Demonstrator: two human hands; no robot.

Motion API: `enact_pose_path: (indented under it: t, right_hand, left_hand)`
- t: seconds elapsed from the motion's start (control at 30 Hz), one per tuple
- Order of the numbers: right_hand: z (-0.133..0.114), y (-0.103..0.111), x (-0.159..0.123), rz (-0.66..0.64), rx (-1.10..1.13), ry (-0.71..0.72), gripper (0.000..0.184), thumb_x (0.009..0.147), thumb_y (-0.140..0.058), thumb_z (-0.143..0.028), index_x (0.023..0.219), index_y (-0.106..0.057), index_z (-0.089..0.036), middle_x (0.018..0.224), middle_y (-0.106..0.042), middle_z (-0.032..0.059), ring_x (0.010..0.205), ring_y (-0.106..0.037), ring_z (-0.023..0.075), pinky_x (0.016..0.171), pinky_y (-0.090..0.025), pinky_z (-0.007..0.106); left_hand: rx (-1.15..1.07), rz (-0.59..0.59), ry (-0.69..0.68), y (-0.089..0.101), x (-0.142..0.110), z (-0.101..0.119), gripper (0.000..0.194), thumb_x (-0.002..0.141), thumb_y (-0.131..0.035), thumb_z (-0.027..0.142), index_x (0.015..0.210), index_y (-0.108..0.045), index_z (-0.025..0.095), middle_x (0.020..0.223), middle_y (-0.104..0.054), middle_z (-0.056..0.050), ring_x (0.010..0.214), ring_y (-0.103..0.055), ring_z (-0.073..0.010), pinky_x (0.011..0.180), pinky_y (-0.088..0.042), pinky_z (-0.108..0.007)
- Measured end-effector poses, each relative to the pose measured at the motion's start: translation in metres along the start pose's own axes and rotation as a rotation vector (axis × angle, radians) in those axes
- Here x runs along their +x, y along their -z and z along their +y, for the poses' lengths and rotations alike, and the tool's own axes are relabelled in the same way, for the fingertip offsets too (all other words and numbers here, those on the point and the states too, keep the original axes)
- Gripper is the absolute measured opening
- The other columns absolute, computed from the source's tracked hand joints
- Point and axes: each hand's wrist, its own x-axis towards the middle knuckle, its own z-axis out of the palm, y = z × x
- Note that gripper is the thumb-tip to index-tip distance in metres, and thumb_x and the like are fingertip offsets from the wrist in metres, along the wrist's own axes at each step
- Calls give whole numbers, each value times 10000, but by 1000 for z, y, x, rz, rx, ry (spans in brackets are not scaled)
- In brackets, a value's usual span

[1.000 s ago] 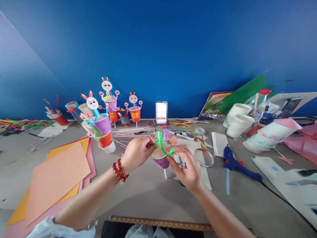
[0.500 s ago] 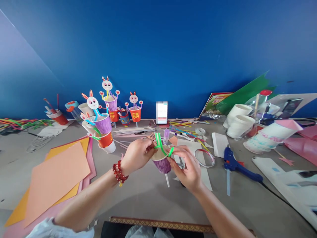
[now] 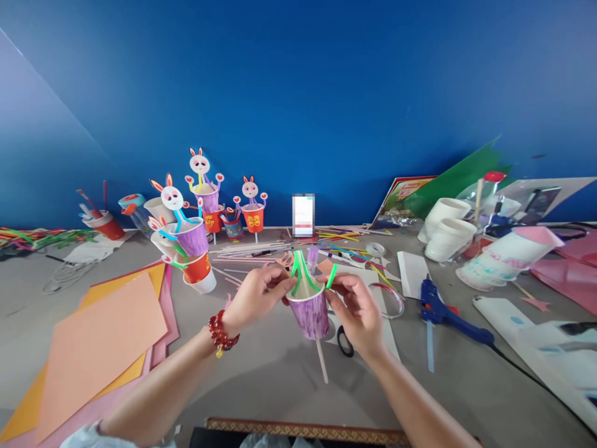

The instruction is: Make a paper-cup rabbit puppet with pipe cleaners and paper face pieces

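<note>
Between my hands is a paper cup (image 3: 310,316) coloured with purple strokes, its white rim up and slightly tilted. A pale stick (image 3: 323,362) pokes out below its bottom. Bright green pipe cleaners (image 3: 298,264) rise from inside the cup, and one bends out over the right side of the rim. My left hand (image 3: 268,292) is closed, thumb and fingers pinching the rim and the green strip at the left. My right hand (image 3: 357,308) grips the rim on the right, its fingertips by the bent green end. Black scissor handles (image 3: 345,341) lie beside my right hand.
Finished rabbit cup puppets (image 3: 191,239) stand at the left, near stacked coloured paper (image 3: 102,348). A blue glue gun (image 3: 454,317) lies right, with a roll of tape (image 3: 394,302) nearer. White paper cups (image 3: 448,233) and loose pipe cleaners (image 3: 336,236) sit at the back.
The cup has swung upright and nearer to me, showing more of its purple side and stick. The green end at the right now points upward. Scissor handles have come into view.
</note>
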Motion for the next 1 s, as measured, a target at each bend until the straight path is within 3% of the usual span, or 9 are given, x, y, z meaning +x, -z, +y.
enact_pose_path:
  t: [0.1,0.2,0.33,0.47,0.53,0.7,0.8,0.9,1.0]
  right_hand:
    - [1,-2,1,-14,96,-127,152,921,-637,-280,1067,-599,-266,1079,-673,66,987,-668,206,795,-541,295]
    - [1,-5,4,-20,174,-167,167,904,-662,-326,1047,-608,-258,1078,-685,69,963,-669,200,774,-544,282]
    - [3,-8,7,-37,263,-187,218,885,-679,-377,1054,-617,-255,1076,-695,72,958,-665,202,796,-548,291]
    - [8,-14,5,-70,284,-247,213,887,-682,-332,1072,-611,-253,1071,-693,65,940,-674,194,789,-545,281]
    - [11,-16,3,-77,275,-262,193,890,-679,-314,1058,-612,-249,1060,-688,60,929,-674,190,787,-544,281]
    - [13,-17,1,-73,235,-250,174,883,-682,-304,1039,-628,-248,1059,-648,52,921,-646,174,789,-536,267]
    - [15,-15,0,-107,261,-195,220,889,-651,-394,1046,-641,-241,1058,-609,58,900,-629,183,784,-536,288]
    - [21,-15,0,-56,343,-157,388,932,-486,-552,991,-668,-214,1025,-597,82,904,-614,218,786,-542,341]
    - [27,-15,3,43,386,-272,354,944,-486,-511,939,-671,-209,959,-611,72,853,-617,208,744,-544,334]
  left_hand:
    - [-73,13,8,-3,-3,-7,353,918,-555,438,688,-561,171,635,-604,10,595,-568,-119,558,-400,-207]
    - [-258,48,-5,-5,-6,-18,346,944,-519,434,735,-576,164,686,-594,-4,661,-564,-130,633,-442,-232]
    - [-571,43,-28,-11,-14,-34,270,856,-671,415,974,-632,176,944,-635,-51,863,-594,-171,765,-477,-269]
    - [-829,-64,17,-26,-21,-51,554,740,-805,357,1231,-565,270,1263,-602,-87,1053,-608,-234,834,-496,-314]
    - [-897,-100,67,-35,-24,-58,646,711,-830,331,1287,-546,262,1263,-624,-106,1103,-600,-265,888,-489,-353]
    - [-990,-49,173,-46,-30,-68,590,729,-808,342,1269,-597,232,1237,-660,-109,1135,-596,-285,958,-455,-389]
    - [-1017,4,167,-46,-33,-73,619,723,-803,366,1290,-593,236,1246,-653,-112,1135,-592,-294,911,-472,-366]
    - [-1052,4,180,-49,-37,-79,668,713,-797,396,1320,-576,227,1199,-669,-112,1077,-610,-280,835,-487,-327]
    - [-1072,-74,192,-54,-42,-82,644,714,-800,383,1302,-589,223,1136,-689,-97,973,-626,-232,780,-478,-290]
